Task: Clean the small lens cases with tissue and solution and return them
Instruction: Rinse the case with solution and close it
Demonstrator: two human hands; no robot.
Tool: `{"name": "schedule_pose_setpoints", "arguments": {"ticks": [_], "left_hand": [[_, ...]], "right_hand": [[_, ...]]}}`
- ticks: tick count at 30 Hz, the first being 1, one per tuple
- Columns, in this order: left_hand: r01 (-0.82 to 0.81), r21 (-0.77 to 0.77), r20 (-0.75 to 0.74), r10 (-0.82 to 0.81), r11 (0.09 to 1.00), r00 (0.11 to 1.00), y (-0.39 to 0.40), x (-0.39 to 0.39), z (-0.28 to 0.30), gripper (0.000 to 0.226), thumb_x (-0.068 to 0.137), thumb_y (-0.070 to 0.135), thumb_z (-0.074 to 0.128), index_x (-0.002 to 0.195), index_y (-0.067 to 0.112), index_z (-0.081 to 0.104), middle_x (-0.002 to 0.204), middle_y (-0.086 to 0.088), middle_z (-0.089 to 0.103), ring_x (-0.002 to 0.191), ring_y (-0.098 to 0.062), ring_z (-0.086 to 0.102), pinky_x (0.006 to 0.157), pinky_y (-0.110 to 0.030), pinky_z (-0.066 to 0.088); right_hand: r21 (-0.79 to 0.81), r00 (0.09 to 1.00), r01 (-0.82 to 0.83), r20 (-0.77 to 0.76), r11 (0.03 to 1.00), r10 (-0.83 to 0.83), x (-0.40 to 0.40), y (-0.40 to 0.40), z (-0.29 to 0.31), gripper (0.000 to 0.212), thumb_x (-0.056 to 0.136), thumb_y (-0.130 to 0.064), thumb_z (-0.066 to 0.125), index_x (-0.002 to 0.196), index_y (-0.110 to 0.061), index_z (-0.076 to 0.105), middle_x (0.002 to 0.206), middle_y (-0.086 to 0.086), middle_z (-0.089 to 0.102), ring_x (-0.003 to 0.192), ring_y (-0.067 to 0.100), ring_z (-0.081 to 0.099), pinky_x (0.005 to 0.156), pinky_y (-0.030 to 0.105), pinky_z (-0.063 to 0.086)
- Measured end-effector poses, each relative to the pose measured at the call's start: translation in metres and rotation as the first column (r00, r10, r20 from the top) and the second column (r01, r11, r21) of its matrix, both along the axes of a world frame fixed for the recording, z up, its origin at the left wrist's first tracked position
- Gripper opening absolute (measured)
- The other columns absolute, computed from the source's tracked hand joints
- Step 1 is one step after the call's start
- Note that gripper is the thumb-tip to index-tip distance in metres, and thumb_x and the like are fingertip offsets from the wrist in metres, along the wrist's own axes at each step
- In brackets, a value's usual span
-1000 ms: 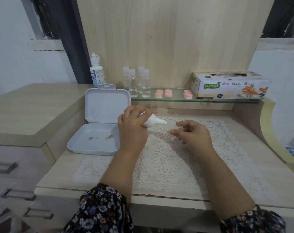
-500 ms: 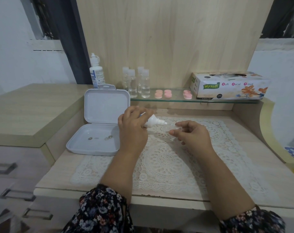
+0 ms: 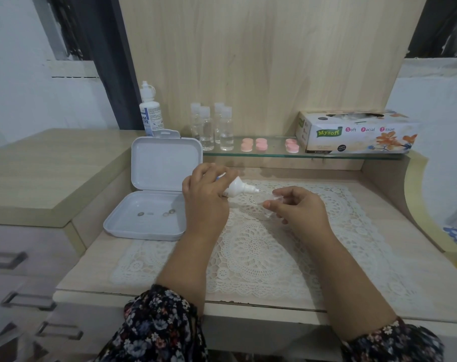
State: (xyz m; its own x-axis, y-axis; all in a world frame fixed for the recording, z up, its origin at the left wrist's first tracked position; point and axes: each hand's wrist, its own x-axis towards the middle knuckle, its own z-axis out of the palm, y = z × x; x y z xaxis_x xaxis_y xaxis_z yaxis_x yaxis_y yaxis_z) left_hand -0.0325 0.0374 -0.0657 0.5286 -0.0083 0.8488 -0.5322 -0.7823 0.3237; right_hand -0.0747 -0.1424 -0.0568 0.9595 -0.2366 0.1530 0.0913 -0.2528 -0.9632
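My left hand [image 3: 205,198] grips a small white solution bottle [image 3: 238,189], tipped on its side with the nozzle pointing right. My right hand [image 3: 296,209] pinches a small clear lens case [image 3: 277,198] just right of the nozzle tip, above the lace mat [image 3: 250,246]. The case is see-through and partly hidden by my fingers. Pink lens case caps [image 3: 254,145] and another pink pair [image 3: 292,146] lie on the glass shelf [image 3: 274,154]. A tissue box [image 3: 355,133] stands at the shelf's right end.
An open white plastic box [image 3: 154,202] with a few small lenses in its base sits left of the mat. A larger solution bottle [image 3: 150,112] and several clear vials [image 3: 214,126] stand at the back. Drawers are at the left.
Both hands stay almost still. The bottle's nozzle stays pointed at the clear case.
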Motion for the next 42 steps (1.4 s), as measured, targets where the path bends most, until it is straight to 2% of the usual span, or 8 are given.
{"name": "schedule_pose_setpoints", "arguments": {"ticks": [4, 13, 24, 31, 36, 42], "left_hand": [[-0.009, 0.015, -0.015, 0.010, 1.000, 1.000, -0.0007, 0.0002, -0.0006, 0.064, 0.051, -0.017, 0.066, 0.100, 0.023, 0.071, 0.103, 0.007, 0.067, 0.108, -0.018, 0.044, 0.086, -0.038, 0.027], [-0.025, 0.020, -0.019, 0.025, 0.999, 1.000, -0.0006, -0.0014, 0.0000, 0.063, 0.054, -0.016, 0.061, 0.103, 0.023, 0.070, 0.107, 0.007, 0.066, 0.110, -0.019, 0.045, 0.087, -0.036, 0.025], [0.002, -0.003, -0.014, -0.002, 1.000, 1.000, -0.0010, -0.0003, -0.0004, 0.063, 0.052, -0.017, 0.065, 0.100, 0.024, 0.070, 0.104, 0.008, 0.067, 0.108, -0.018, 0.045, 0.086, -0.037, 0.025], [-0.016, 0.020, -0.030, 0.017, 1.000, 0.999, -0.0019, -0.0012, -0.0002, 0.062, 0.053, -0.016, 0.063, 0.101, 0.023, 0.070, 0.104, 0.009, 0.066, 0.108, -0.019, 0.045, 0.086, -0.036, 0.025], [-0.030, 0.021, -0.026, 0.031, 0.999, 0.999, -0.0020, -0.0019, 0.0006, 0.062, 0.054, -0.016, 0.059, 0.101, 0.023, 0.070, 0.105, 0.009, 0.066, 0.108, -0.019, 0.046, 0.086, -0.035, 0.025], [-0.019, 0.010, -0.011, 0.019, 1.000, 1.000, -0.0019, -0.0022, 0.0007, 0.062, 0.053, -0.017, 0.062, 0.099, 0.023, 0.070, 0.103, 0.007, 0.066, 0.107, -0.019, 0.045, 0.086, -0.036, 0.025]], "right_hand": [[0.006, 1.000, -0.005, 0.003, 1.000, 0.005, 0.0010, 0.0000, -0.0003, 0.026, 0.070, -0.023, 0.086, 0.091, -0.024, 0.070, 0.080, 0.007, 0.064, 0.069, 0.015, 0.061, 0.075, 0.041, 0.056], [-0.006, 1.000, -0.005, 0.004, 1.000, 0.005, 0.0013, -0.0008, -0.0003, 0.027, 0.070, -0.023, 0.086, 0.092, -0.024, 0.070, 0.090, 0.014, 0.068, 0.071, 0.015, 0.063, 0.075, 0.039, 0.056], [0.001, 1.000, -0.013, 0.003, 1.000, 0.013, 0.0027, -0.0011, -0.0015, 0.028, 0.069, -0.024, 0.086, 0.092, -0.024, 0.071, 0.078, 0.003, 0.065, 0.069, 0.013, 0.063, 0.076, 0.039, 0.056], [0.009, 1.000, -0.016, 0.006, 1.000, 0.016, 0.0029, -0.0012, -0.0024, 0.028, 0.070, -0.022, 0.086, 0.093, -0.023, 0.071, 0.077, 0.002, 0.064, 0.069, 0.013, 0.063, 0.077, 0.039, 0.056], [0.000, 1.000, -0.014, 0.009, 1.000, 0.014, 0.0034, -0.0014, -0.0022, 0.028, 0.070, -0.024, 0.086, 0.093, -0.024, 0.071, 0.084, 0.009, 0.066, 0.072, 0.015, 0.063, 0.076, 0.039, 0.056], [-0.002, 1.000, -0.019, 0.015, 1.000, 0.019, 0.0039, -0.0014, -0.0030, 0.027, 0.069, -0.024, 0.086, 0.092, -0.025, 0.071, 0.080, 0.004, 0.065, 0.070, 0.014, 0.063, 0.076, 0.040, 0.056]]}}
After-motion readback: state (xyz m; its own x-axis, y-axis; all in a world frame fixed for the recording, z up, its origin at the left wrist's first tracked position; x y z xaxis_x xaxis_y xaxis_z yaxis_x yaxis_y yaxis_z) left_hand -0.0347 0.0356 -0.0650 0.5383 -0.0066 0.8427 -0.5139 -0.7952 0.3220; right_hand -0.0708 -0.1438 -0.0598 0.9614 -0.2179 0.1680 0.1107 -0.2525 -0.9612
